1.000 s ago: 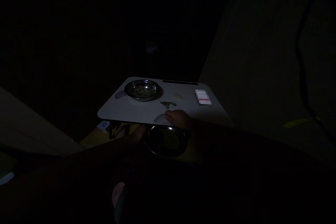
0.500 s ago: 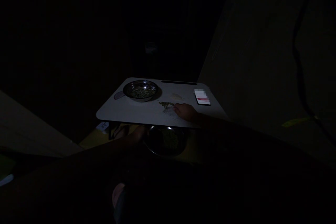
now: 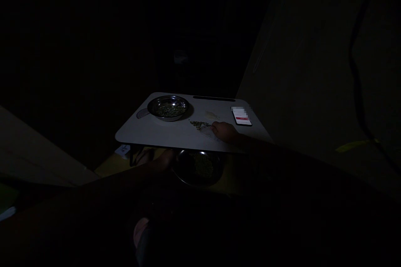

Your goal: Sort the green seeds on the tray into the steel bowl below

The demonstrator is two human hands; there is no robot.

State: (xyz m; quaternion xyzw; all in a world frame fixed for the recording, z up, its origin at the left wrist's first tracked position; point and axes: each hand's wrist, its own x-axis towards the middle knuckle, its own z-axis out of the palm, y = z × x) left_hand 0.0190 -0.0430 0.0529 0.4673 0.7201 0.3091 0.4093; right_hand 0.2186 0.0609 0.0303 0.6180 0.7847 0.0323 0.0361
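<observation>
On the white folding table (image 3: 150, 131), my right hand (image 3: 224, 131) rests palm down with its fingers drawn together beside a small heap of green bits (image 3: 199, 124). Anything pinched in those fingers is too small and dark to make out. Below the table's near edge sits a metal bowl (image 3: 188, 180) with green bits (image 3: 203, 165) in it. My left hand (image 3: 166, 157) is at this bowl's left rim, its fingers lost in the dark. A second metal bowl (image 3: 169, 118), holding greenish pieces (image 3: 170, 110), stands on the table's far left.
A phone (image 3: 242, 116) with a lit screen lies at the table's right side. A dark slot (image 3: 214, 98) runs along the far edge. A wall (image 3: 310, 91) with a dark cable (image 3: 355, 79) rises at the right. Most of the room is very dark.
My right hand has moved slightly to the right, away from the green heap, uncovering more of it. My left hand and both bowls stay in place.
</observation>
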